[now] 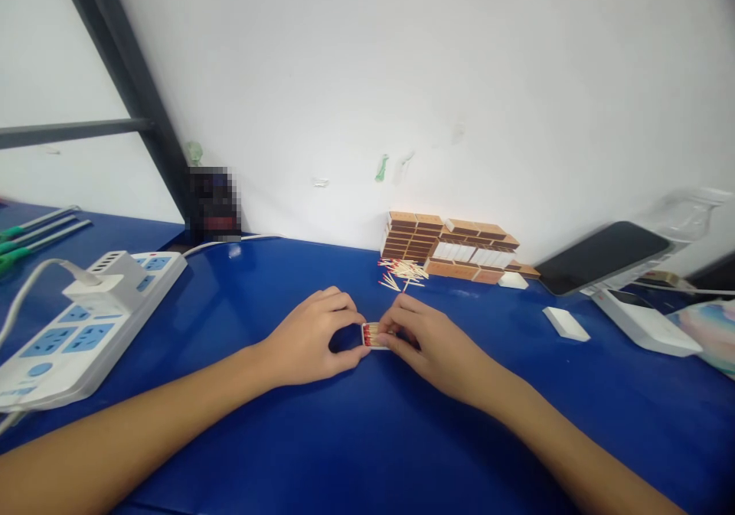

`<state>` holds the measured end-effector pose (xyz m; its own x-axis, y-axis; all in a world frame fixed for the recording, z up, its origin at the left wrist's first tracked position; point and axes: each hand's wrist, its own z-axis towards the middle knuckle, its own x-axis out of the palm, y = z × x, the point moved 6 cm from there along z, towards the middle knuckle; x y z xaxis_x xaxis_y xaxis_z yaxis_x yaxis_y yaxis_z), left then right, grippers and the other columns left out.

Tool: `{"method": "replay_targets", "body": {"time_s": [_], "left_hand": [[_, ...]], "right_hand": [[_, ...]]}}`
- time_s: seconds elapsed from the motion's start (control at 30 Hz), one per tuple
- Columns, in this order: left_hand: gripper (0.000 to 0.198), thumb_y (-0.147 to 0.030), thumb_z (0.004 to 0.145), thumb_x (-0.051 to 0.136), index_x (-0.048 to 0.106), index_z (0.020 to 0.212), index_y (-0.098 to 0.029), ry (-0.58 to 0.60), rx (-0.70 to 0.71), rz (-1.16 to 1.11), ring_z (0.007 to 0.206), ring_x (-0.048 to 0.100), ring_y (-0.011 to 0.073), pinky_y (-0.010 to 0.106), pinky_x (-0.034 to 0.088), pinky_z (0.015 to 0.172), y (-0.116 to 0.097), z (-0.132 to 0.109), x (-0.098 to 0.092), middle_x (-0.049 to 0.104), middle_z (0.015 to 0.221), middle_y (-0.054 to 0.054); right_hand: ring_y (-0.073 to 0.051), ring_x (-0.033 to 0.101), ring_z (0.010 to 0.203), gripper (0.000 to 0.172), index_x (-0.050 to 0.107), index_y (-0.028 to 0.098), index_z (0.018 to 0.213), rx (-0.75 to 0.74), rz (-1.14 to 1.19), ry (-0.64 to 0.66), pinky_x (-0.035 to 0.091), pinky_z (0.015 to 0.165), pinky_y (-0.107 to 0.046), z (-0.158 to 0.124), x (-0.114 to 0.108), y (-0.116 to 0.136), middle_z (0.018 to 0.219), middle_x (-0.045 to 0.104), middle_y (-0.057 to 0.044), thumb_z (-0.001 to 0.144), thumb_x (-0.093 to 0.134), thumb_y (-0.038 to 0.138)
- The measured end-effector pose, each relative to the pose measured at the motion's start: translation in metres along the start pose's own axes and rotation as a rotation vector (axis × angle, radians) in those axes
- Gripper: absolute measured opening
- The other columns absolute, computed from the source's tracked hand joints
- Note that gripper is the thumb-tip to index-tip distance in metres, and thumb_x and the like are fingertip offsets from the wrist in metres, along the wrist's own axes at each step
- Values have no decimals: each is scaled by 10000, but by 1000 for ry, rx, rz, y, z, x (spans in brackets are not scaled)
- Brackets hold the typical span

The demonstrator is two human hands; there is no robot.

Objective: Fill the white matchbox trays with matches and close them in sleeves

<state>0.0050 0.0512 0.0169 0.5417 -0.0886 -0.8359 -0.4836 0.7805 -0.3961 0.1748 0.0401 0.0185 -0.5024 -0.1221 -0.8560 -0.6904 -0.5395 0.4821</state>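
Observation:
A small white matchbox tray (376,346) lies on the blue table (321,438), with red-tipped matches (369,334) in it. My left hand (315,337) grips the tray's left end between thumb and forefinger. Over its right end, my right hand (428,340) has its fingers pinched together; what they hold, if anything, is hidden. Just beyond the hands is a loose pile of matches (407,269). Behind the pile stand stacked brown matchboxes (410,238), and a second stack with white sides (474,253) is beside them.
A white power strip (95,331) with a plug and cable is on the left. To the right are a small white block (566,324), a phone (605,256) leaning on a stand, and a white device (646,322). The white wall (321,102) rises behind the table.

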Motion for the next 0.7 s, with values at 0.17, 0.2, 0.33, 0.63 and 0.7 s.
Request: {"method": "replay_targets", "body": {"time_s": [0.17, 0.2, 0.33, 0.63, 0.7], "left_hand": [[239, -362, 919, 717, 753, 1101, -210, 5, 27, -2, 987, 614, 223, 413, 519, 940, -1, 1, 1, 694, 1045, 59], [236, -357, 919, 717, 754, 1101, -212, 7, 34, -2, 989, 616, 223, 411, 521, 939, -1, 1, 1, 695, 1045, 58], [242, -360, 913, 725, 760, 1099, -209, -2, 35, 4, 981, 615, 226, 406, 527, 925, -2, 1, 1, 698, 1031, 63], [239, -380, 927, 712, 761, 1085, -208, 5, 30, 5, 983, 609, 225, 402, 520, 926, -2, 0, 2, 697, 1034, 59], [234, -370, 919, 720, 762, 1081, -206, 10, 26, 11, 987, 610, 227, 403, 518, 926, -1, 1, 2, 698, 1036, 57]], "right_hand": [[-150, 605, 799, 101, 694, 228, 1022, -15, -32, -4, 488, 731, -303, -1, -3, 1, 1011, 630, -36, 1028, 593, 226], [-152, 609, 808, 119, 698, 232, 1034, -26, -29, -2, 489, 734, -301, -1, -4, 2, 1015, 630, -38, 1032, 580, 218], [-157, 606, 796, 126, 701, 224, 1000, -40, -54, -17, 480, 701, -299, -1, -7, 4, 1005, 633, -48, 1033, 584, 257], [-149, 587, 763, 125, 684, 220, 932, 14, -44, -12, 448, 675, -282, 0, -3, 4, 930, 635, -24, 1013, 629, 297], [-146, 580, 747, 145, 681, 221, 906, 6, -8, -21, 439, 672, -279, 1, -4, 2, 896, 637, -16, 1010, 635, 311]]}}
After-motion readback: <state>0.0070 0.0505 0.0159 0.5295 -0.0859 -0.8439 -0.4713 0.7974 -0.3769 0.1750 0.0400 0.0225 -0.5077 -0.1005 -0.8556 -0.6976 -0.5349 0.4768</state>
